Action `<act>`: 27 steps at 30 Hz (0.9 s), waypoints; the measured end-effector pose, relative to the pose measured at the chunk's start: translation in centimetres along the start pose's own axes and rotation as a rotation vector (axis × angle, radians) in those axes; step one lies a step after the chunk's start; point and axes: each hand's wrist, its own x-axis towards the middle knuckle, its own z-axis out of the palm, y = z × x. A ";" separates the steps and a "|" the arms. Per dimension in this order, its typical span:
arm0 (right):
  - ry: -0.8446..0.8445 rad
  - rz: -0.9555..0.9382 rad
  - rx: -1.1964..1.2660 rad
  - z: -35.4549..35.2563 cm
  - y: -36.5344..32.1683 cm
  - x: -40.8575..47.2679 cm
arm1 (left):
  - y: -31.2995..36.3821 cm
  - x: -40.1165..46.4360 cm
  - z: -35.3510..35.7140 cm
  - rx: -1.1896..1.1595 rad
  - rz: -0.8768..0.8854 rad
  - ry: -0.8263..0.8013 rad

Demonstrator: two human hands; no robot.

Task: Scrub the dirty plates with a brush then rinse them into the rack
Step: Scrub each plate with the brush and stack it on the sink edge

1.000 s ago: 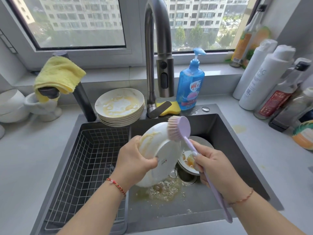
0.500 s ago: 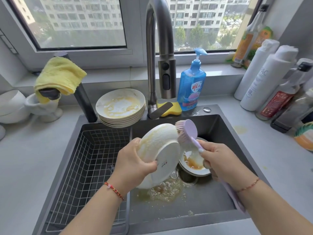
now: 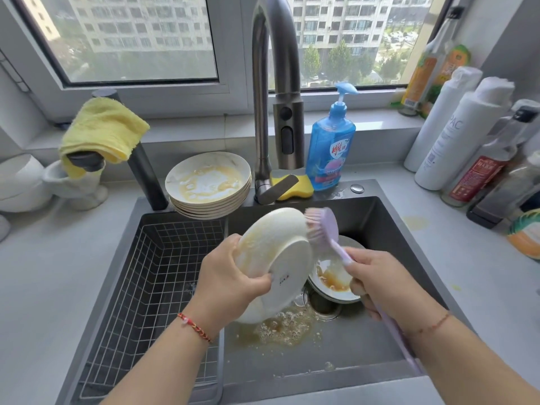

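While the left hand [image 3: 230, 283] grips the plate [image 3: 274, 264] tipped over the sink [image 3: 380, 217] — so dirty suds drip down — the right hand [image 3: 377, 283] holds the brush [image 3: 321, 229] against its back. The rack [image 3: 152, 276] waits beside it, plateless.

- blue pump bottle of dish soap [image 3: 331, 147] on the sink's back ledge
- yellow sponge [image 3: 295, 187] just beside it
- yellow cloth [image 3: 102, 130] draped over a dark post
- white cylindrical bottles [image 3: 455, 127] on the right counter
- tall steel gooseneck tap [image 3: 276, 92]
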 end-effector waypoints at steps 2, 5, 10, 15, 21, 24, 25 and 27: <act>-0.077 0.224 0.284 0.1 2.1 0.8 | 0.4 0.1 -0.3 -0.060 0.018 0.042; -0.102 0.287 0.575 1.5 4.3 1.5 | 0.9 0.3 -0.5 -0.167 0.018 0.111; 0.023 0.185 0.534 2.8 4.5 2.1 | 0.0 0.5 -0.1 -0.433 -0.044 0.112; 0.084 0.146 0.547 3.7 3.3 2.1 | -0.1 0.2 0.2 -0.730 -0.114 0.113; 0.099 0.044 0.585 3.8 2.6 2.0 | -0.7 -0.6 0.5 -0.808 -0.156 0.086; 0.099 -0.029 0.448 2.9 2.1 2.0 | -1.2 -1.0 0.2 -0.747 -0.184 0.048; 0.097 -0.057 0.384 2.5 1.9 2.0 | -1.4 -1.0 0.1 -0.726 -0.200 0.027; 0.100 -0.102 0.210 1.4 1.3 2.4 | -1.5 -0.9 -0.5 -0.673 -0.235 -0.022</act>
